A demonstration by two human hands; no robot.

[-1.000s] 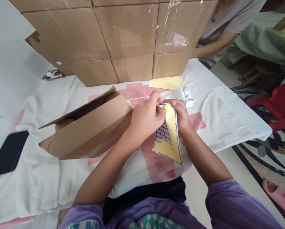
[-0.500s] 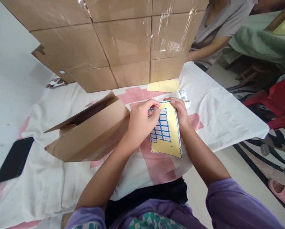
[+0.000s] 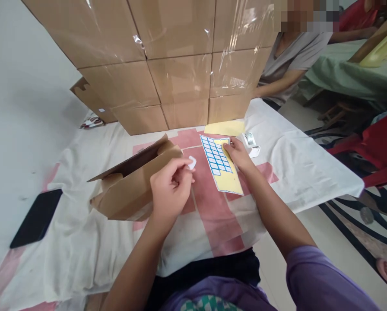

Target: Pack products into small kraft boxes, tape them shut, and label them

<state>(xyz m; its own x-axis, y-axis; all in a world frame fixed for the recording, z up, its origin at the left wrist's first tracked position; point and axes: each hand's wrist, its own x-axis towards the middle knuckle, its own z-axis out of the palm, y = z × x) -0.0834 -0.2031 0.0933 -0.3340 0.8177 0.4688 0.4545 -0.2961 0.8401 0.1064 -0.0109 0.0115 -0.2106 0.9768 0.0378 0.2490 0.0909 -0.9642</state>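
Between the thumb and fingertips of my left hand (image 3: 169,185) is a small white sticker (image 3: 192,162), curled at its edge. My right hand (image 3: 240,156) grips the upper right side of a yellow sticker sheet (image 3: 228,181), thumb on its face. White blue-edged labels fill the sheet's upper left part, and the lower part is bare yellow. An open cardboard box (image 3: 131,192) lies just left of my left hand, its flap raised. A white object like a small tape dispenser (image 3: 253,149) sits behind my right hand.
Stacked cardboard boxes (image 3: 180,82) under clear tape rise at the back of the table. A yellow paper (image 3: 224,127) lies before them. On the left is a black phone-like slab (image 3: 36,218). A person (image 3: 290,65) sits at the right, near a red chair (image 3: 371,142).
My left hand has moved left, off the sheet, with a white sticker now in its fingers. The sheet is tilted differently in my right hand. The head view has shifted slightly.
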